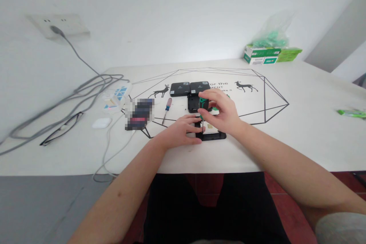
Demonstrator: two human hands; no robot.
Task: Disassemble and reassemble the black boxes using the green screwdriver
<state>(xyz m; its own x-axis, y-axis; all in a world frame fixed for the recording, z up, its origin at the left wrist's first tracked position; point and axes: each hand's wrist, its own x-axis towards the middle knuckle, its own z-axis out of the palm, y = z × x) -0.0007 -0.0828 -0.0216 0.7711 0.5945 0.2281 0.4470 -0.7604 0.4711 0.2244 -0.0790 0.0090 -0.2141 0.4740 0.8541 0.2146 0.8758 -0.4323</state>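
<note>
Gripping a green-and-black screwdriver (203, 103) by the handle, between thumb and fingers of the right hand (223, 110), above an open black device casing (213, 136). Pointing the shaft down into the casing's left part, beside a pale, metallic-looking insert (215, 128). Spreading the left hand (181, 131) over the casing's left edge, with fingers apart and wrapped around nothing visible. Cannot tell the tip's exact seat: too small from here.

Could skid off if leaned or pressed unevenly, scoring the insert or jabbing the left fingertips, right beside the shaft. Could chew up a screw head, if seated on one with a poorly matched tip. Could swivel the casing on the smooth-looking table (177, 160) under twisting, for want of a hold on the casing's right side. Could also knock the hollow black shell (193, 103), just beyond the casing, with a sudden slip forward. Well clear of that: a pink-handled screwdriver (169, 103), left of the casing and farther back, and perhaps also two closed black boxes (179, 89), beyond the shell.
</note>
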